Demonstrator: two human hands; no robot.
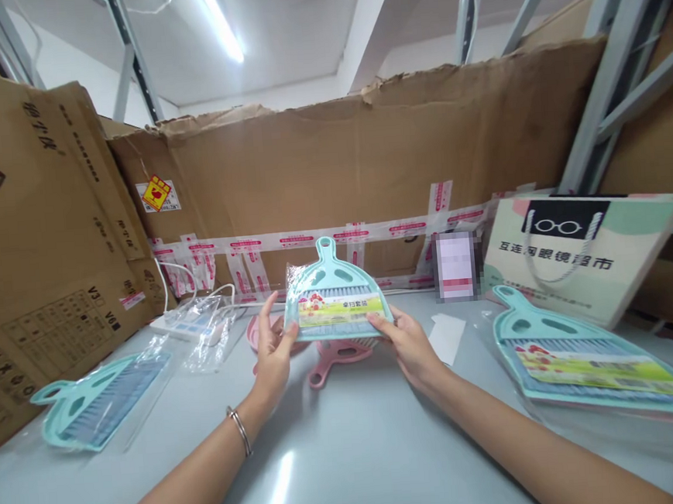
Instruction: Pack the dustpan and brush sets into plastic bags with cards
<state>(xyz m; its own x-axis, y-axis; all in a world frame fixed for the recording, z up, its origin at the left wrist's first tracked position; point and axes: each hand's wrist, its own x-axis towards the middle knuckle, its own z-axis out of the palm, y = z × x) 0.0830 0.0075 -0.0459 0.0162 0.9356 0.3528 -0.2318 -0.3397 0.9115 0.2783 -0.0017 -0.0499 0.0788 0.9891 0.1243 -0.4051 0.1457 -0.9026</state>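
Observation:
A mint-green dustpan and brush set (339, 279) in clear wrap, with a printed card across its bristles, is held up in front of me, its handle pointing upward. My left hand (272, 346) grips its lower left corner, thumb in front and another finger stretched up beside it. On the lower right corner, my right hand (409, 343) presses with the thumb in front and the fingers behind. Below and behind the set, a pink brush (340, 354) and a pink dustpan (257, 334) lie on the grey table (329, 454), partly hidden.
Another wrapped mint set (107, 402) lies at left, and card-bearing sets (589, 356) lie at right. A power strip (185, 326) sits beside crumpled clear plastic (210, 347). Behind stand cardboard boxes (330, 167), a paper bag (575, 256) and a white paper (448, 336).

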